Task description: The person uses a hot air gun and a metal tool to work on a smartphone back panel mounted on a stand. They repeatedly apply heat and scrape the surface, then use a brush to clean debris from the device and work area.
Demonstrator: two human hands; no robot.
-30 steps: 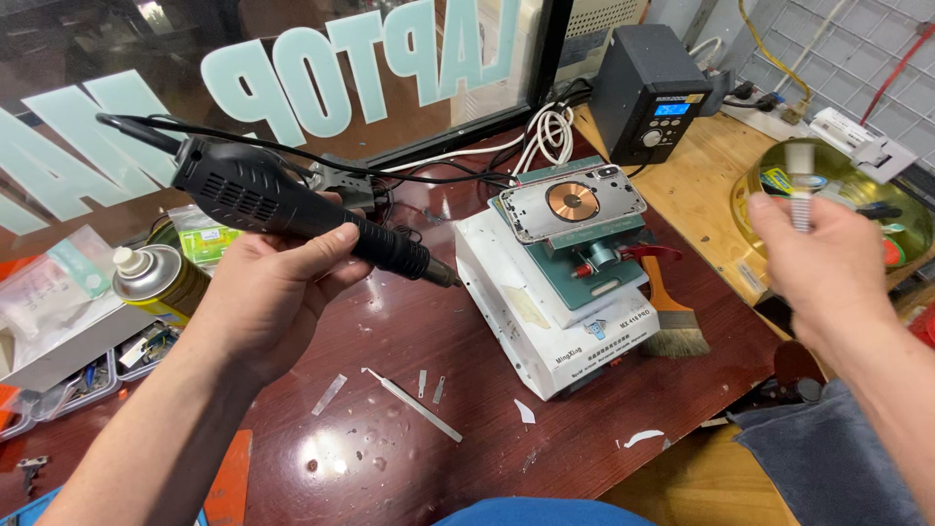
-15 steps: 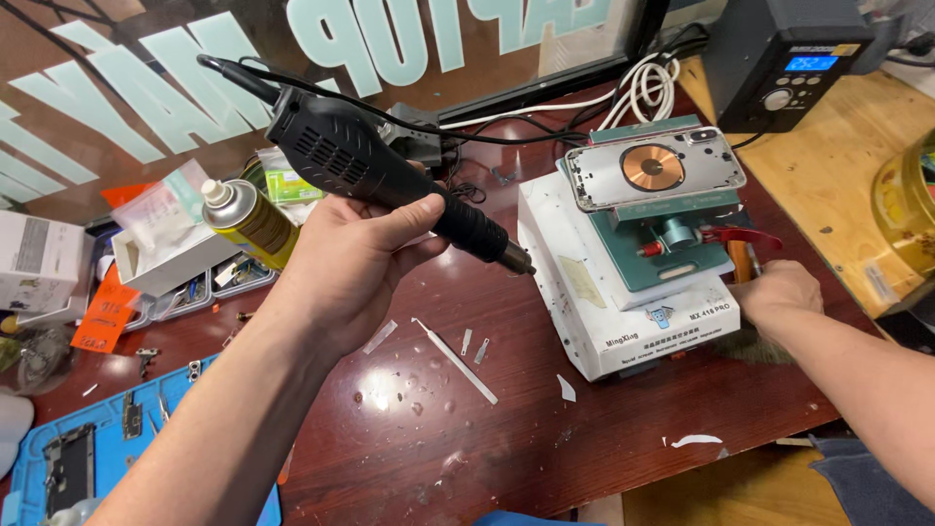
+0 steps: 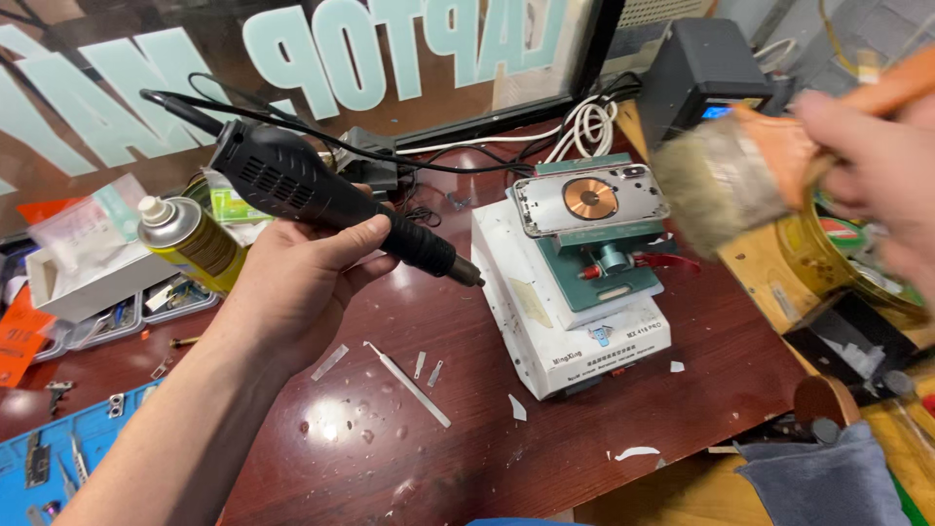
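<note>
My left hand [image 3: 292, 282] grips a black corded hot-air gun [image 3: 321, 200], its metal nozzle pointing right toward a phone back housing [image 3: 590, 200] with a copper coil. The housing is clamped flat on a green fixture [image 3: 609, 273] on top of a white box [image 3: 555, 321]. My right hand [image 3: 877, 146], blurred at the upper right, holds a brush [image 3: 730, 180] with an orange handle and pale bristles, raised just right of the housing.
A yellow spray can [image 3: 190, 244] stands left of my hand. Thin metal strips and white scraps [image 3: 409, 382] lie on the red-brown table. A black power unit [image 3: 696, 78] sits behind, a round tin [image 3: 847, 263] at right, a blue mat [image 3: 58, 458] at lower left.
My right hand went from the round tin down beside the white box, then rose holding the brush. The left hand kept the hot-air gun aimed at the housing.
</note>
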